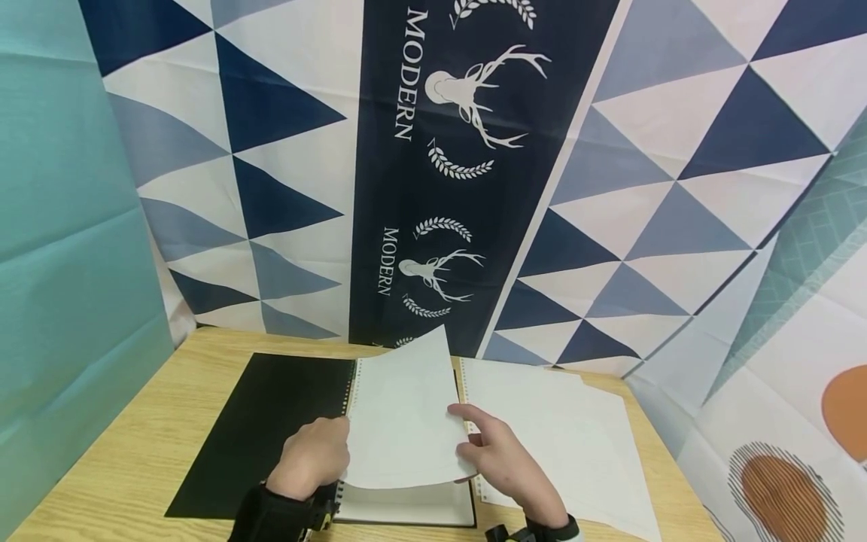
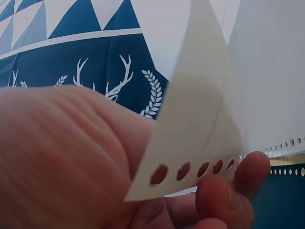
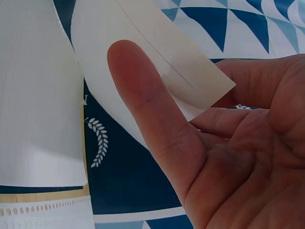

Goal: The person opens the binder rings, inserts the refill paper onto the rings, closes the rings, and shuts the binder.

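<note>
A white sheet of paper [image 1: 405,418] with punched holes along its left edge is raised over a spiral sketchbook, whose black cover [image 1: 271,421] lies folded out to the left. My left hand [image 1: 313,455] pinches the holed edge near the binding; in the left wrist view its curled fingers [image 2: 224,200] lie beside the holes. At the opposite edge my right hand [image 1: 504,459] holds the sheet between thumb and fingers. The right wrist view shows the thumb [image 3: 147,95] across the paper's near face and the other fingers behind it. White pages [image 1: 406,504] lie in the book underneath.
Loose white sheets with holed edges [image 1: 562,444] lie overlapping on the right of the wooden table [image 1: 129,421]. A patterned cloth [image 1: 291,150] hangs behind the table, and a teal cloth [image 1: 68,226] hangs along the left side.
</note>
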`<state>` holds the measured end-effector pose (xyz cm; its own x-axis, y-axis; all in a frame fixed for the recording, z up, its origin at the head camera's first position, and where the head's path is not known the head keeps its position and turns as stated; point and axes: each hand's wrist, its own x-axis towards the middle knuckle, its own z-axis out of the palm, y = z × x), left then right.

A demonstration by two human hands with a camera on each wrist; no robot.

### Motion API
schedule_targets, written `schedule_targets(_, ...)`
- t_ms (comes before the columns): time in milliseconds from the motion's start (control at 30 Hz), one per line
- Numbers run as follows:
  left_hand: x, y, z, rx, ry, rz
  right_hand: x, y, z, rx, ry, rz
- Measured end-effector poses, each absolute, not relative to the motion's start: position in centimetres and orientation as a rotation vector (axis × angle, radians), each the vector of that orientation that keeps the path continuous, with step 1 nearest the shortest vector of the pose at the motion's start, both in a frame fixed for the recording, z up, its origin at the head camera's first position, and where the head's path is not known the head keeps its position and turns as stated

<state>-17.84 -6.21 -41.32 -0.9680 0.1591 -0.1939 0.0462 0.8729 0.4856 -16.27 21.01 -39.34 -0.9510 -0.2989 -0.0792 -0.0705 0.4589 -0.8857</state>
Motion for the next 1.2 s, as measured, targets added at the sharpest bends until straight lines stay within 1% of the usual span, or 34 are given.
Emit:
schedule_targets(867, -17.9, -5.9, -41.4, 0.192, 2.820, 0.703, -16.9, 21.5, -40.1, -0.232, 2.417, -1.436)
schedule_targets(1200, -18.4, -5.9, -42.5, 0.223, 2.816, 0.692, -17.1, 21.8, -40.7, -0.201, 2.425, -1.394)
